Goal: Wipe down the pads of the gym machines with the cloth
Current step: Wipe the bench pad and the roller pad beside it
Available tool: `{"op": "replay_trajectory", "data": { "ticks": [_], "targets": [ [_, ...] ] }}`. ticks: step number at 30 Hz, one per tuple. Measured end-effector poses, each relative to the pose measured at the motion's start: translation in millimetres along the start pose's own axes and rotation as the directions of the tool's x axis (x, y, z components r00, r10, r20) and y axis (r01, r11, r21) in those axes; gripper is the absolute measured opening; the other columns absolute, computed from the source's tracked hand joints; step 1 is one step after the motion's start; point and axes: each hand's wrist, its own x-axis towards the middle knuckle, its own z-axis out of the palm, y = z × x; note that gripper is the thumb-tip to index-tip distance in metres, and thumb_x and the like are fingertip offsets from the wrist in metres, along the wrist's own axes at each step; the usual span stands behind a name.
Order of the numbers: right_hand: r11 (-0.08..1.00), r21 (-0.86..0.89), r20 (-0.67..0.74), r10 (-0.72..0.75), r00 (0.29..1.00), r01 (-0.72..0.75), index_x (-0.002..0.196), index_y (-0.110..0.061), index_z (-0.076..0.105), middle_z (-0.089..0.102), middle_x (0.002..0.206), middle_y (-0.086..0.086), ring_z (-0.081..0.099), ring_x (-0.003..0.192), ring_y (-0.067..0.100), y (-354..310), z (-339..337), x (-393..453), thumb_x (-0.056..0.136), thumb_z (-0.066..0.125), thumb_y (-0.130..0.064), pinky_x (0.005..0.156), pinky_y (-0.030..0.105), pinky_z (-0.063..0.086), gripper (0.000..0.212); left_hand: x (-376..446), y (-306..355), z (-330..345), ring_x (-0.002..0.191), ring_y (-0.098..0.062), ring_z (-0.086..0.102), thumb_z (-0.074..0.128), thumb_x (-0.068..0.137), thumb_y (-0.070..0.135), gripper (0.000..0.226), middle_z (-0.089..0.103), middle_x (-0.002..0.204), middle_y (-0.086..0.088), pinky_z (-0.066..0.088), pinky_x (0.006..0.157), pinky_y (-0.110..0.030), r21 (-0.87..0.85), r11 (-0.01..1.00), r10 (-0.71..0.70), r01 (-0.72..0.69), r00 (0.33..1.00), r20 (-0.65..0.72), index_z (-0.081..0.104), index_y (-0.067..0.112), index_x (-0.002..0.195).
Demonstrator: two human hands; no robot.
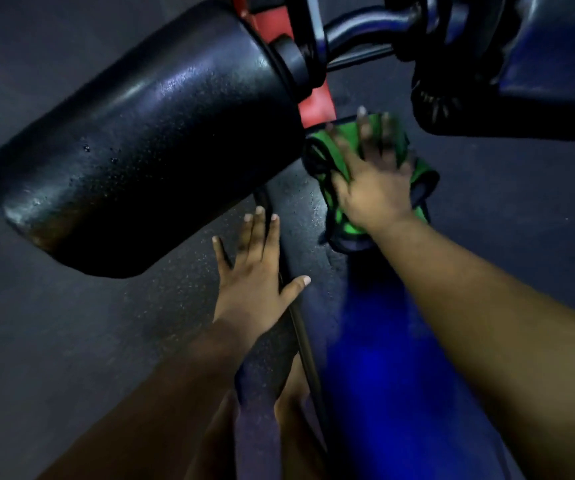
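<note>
We pressed the green cloth [339, 161] flat on the far end of the seat pad [299, 216] with our right hand [372, 178], fingers straight; our left hand [254, 271] rested open nearer; the roller pad [140, 140] looked wet; the right pad [521, 81] probably remained.

Both hands [254, 271] [372, 181] flat, fingers [260, 223] seemingly spread.

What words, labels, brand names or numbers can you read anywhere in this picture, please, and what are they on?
None: no legible text shows anywhere in this view.
The black roller pad, the flat pad, the green cloth and the red frame all show plain surfaces; the view is dim and the cloth is motion-blurred.
</note>
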Motion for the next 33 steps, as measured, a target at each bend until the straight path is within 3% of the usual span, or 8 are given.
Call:
{"op": "replay_trajectory", "data": {
  "ticks": [2,8,10,14,17,22,28,33],
  "targets": [
    [0.997,0.064,-0.028,0.05,0.998,-0.048,0.159,-0.038,0.024,0.012,0.171,0.008,0.007,0.156,0.039,-52.2,-3.8,7.4,0.098,0.042,-0.048,0.116,0.069,0.016,0.064,3.1,-2.8,0.9,0.155,-0.02,-0.023,0.037,0.084,0.085,0.115,-0.029,0.167,-0.001,-0.008,0.121,-0.066,-0.008,1.0,-0.029,0.029,1.0,-0.001,-0.023,0.021,0.158],
    [0.871,0.052,0.074,-0.49,0.868,0.488,0.139,-0.027,0.06,0.052,0.149,0.009,0.036,0.146,0.035,-96.5,-2.7,0.4,0.097,0.053,-0.044,0.116,0.071,0.009,0.046,-10.1,-9.0,5.0,0.154,-0.02,-0.023,0.039,0.078,0.09,0.128,-0.035,0.162,-0.004,-0.008,0.121,-0.065,-0.059,0.989,-0.136,0.136,0.991,-0.004,-0.027,0.014,0.156],
    [0.91,0.049,-0.016,-0.411,0.912,0.411,0.132,-0.024,0.065,0.054,0.146,0.017,0.042,0.142,0.041,-63.3,-1.5,16.9,0.091,0.059,-0.037,0.113,0.079,0.014,0.044,-11.0,-8.1,1.9,0.154,-0.022,-0.024,0.042,0.08,0.087,0.126,-0.036,0.162,-0.005,-0.007,0.121,-0.066,-0.067,0.991,-0.115,0.113,0.993,-0.017,-0.028,0.015,0.155],
    [0.993,0.082,-0.093,-0.073,0.993,0.081,0.154,-0.037,0.029,0.015,0.17,0.008,0.009,0.157,0.036,-37.4,-1.2,17.0,0.095,0.049,-0.034,0.116,0.07,0.014,0.062,-3.0,-11.0,-8.9,0.156,-0.026,-0.018,0.04,0.079,0.089,0.126,-0.023,0.168,-0.01,-0.001,0.119,-0.071,0.008,0.997,-0.07,0.07,0.998,-0.005,-0.023,0.012,0.157],
    [0.99,0.073,-0.027,-0.117,0.993,0.119,0.157,-0.039,0.027,0.009,0.171,0.005,0.009,0.157,0.033,-43.6,5.7,-55.6,0.093,0.053,-0.031,0.111,0.066,0.029,0.07,-6.6,-21.4,-11.6,0.157,-0.027,-0.014,0.043,0.078,0.088,0.129,-0.019,0.168,-0.011,0.002,0.118,-0.073,0.043,0.996,-0.077,0.075,0.996,0.043,-0.024,0.01,0.156],
    [0.993,0.019,0.149,-0.12,0.982,0.118,0.16,-0.044,0.003,-0.004,0.172,0.002,0.004,0.158,0.032,-34.2,38.2,-234.3,0.099,0.043,-0.046,0.114,0.073,0.023,0.073,-33.8,-33.7,-1.6,0.152,-0.024,-0.03,0.05,0.081,0.083,0.129,-0.038,0.162,-0.008,-0.005,0.119,-0.071,0.043,0.998,-0.041,0.035,0.987,0.153,-0.031,0.013,0.153],
    [0.999,0.026,0.051,0.017,0.999,-0.019,0.159,-0.04,0.019,0.002,0.171,0.009,-0.006,0.157,0.037,-88.7,20.9,-69.7,0.1,0.036,-0.049,0.113,0.078,-0.004,0.062,-30.1,-41.9,9.8,0.155,-0.023,-0.022,0.054,0.086,0.074,0.121,-0.03,0.166,-0.007,-0.003,0.121,-0.068,0.036,0.999,-0.04,0.038,0.997,0.07,-0.025,0.014,0.156],
    [0.995,0.004,0.022,-0.103,0.994,0.103,0.154,-0.035,0.035,0.017,0.169,0.009,0.004,0.157,0.036,-99.4,12.1,-37.1,0.096,0.044,-0.047,0.115,0.072,0.011,0.06,-17.3,-45.5,3.2,0.157,-0.023,-0.01,0.054,0.098,0.049,0.099,-0.016,0.17,-0.009,0.001,0.121,-0.067,-0.021,0.994,-0.107,0.107,0.994,-0.012,-0.011,0.01,0.161]
  ]
}}
